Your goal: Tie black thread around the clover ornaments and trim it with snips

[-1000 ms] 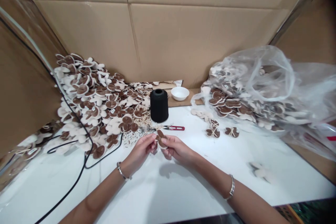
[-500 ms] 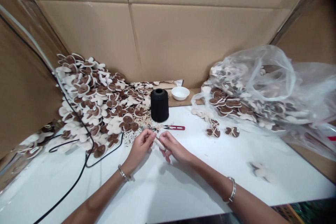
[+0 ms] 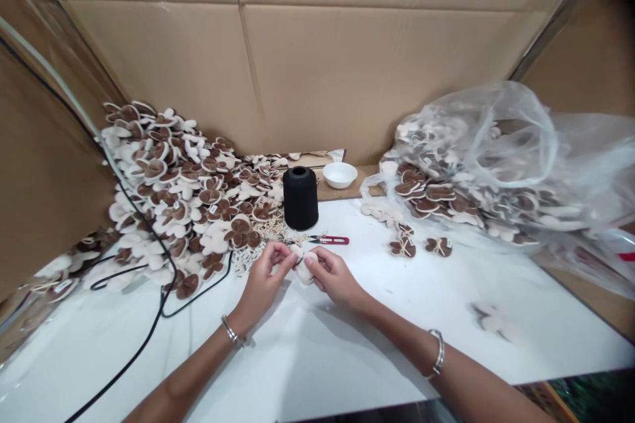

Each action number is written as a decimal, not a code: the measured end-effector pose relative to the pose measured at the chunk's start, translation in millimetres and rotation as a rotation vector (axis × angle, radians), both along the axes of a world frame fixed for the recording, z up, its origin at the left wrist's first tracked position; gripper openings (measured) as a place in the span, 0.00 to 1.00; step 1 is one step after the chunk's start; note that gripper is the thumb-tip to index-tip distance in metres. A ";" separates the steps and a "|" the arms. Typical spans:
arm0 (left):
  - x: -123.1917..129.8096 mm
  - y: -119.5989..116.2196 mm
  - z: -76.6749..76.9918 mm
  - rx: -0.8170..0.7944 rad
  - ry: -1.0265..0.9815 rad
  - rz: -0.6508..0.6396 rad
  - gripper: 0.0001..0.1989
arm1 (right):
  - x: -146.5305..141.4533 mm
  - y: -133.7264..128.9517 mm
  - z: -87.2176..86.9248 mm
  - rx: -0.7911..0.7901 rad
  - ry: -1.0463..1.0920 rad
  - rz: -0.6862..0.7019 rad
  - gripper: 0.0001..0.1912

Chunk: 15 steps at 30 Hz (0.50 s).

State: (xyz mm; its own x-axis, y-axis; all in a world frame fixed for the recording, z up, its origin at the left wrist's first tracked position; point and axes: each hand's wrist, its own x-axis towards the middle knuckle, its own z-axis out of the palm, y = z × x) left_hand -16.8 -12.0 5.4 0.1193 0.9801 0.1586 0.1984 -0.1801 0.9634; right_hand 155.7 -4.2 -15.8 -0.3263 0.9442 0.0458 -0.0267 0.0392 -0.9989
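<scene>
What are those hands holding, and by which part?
A small cream-faced fabric piece: the right hand pinches its right side; the left hand meets its left edge, grip unclear.

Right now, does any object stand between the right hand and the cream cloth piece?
Nothing visible does: the right hand holds the cloth piece directly, and the left hand is at its other edge. The scissors and black spool are beyond both hands.

The spool stands on the table. Left of it lies a heap of patches; behind it rises a cardboard wall. Right of it, slightly behind, sits a bowl; farther right, a bag of patches. Snips lie before it, rightward.
</scene>
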 end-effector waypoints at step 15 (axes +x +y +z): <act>-0.7 -5.2 -1.2 0.323 0.371 -0.006 0.06 | 0.4 -3.9 8.1 0.117 -0.089 -0.005 0.15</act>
State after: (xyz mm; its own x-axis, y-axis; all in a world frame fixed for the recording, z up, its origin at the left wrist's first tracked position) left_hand -17.5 -17.2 4.2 0.2306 0.8869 0.4002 0.5161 -0.4602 0.7224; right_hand 156.1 -8.0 -7.7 -0.3295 0.9356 0.1269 0.0622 0.1556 -0.9859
